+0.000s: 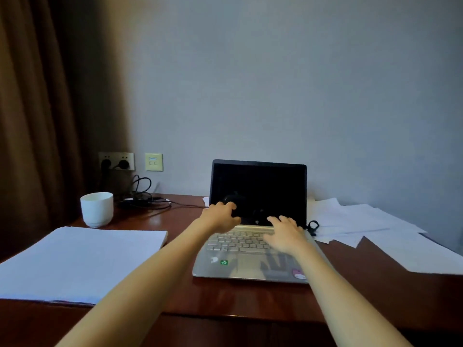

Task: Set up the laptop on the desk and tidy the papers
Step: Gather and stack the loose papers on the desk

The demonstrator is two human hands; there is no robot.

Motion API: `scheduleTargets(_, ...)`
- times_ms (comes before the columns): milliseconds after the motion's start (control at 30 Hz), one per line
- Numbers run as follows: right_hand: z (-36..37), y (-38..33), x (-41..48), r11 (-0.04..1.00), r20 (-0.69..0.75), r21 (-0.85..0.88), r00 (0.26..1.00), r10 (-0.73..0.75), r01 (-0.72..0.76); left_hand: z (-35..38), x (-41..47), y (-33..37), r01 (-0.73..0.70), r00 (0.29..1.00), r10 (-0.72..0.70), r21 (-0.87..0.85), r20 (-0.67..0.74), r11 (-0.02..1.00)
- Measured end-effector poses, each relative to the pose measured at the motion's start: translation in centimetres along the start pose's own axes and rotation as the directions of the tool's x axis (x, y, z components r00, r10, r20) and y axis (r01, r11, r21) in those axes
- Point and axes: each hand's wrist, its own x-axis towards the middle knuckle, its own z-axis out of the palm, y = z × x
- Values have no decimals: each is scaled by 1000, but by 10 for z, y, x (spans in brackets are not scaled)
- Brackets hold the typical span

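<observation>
A silver laptop point(250, 269) stands open in the middle of the brown desk point(363, 291), its screen point(260, 186) dark. My left hand point(219, 217) is above the keyboard's far left, its bent fingers against the lower left of the screen. To the right, my right hand point(284, 235) hovers over the keys with fingers spread and tips near the hinge. A neat stack of white paper point(75, 259) lies on the left of the desk. Loose sheets point(363, 221) are scattered on the right, some overlapping.
A white cup point(97, 209) stands at the back left. Black cables point(144, 197) run from wall sockets point(116, 161) onto the desk, and a small black cable loop point(313, 226) sits by the laptop's right side. A brown curtain point(32, 121) hangs at the left.
</observation>
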Motion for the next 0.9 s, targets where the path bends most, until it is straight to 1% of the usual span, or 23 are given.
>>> scheduleTargets(167,-13,53,-8,995,-16,-8,995,95,-95,17,12,53,-97,994,98,-8,40,995)
scheduleTargets(400,-18,123,-24,972,-24,-19,972,233,-233,51,25,120,-192,976,192,-12,101,981)
scheduleTargets(533,-19,160,-29,949,7,-38,950,313,-312,71,33,154,-245,961,243,-7,132,970)
scheduleTargets(700,-16,204,-39,914,0,-20,914,406,-405,95,45,193,-317,931,313,-9,189,948)
scheduleTargets(900,3,250,-48,865,25,12,865,502,-502,131,56,234,-415,886,385,75,257,907)
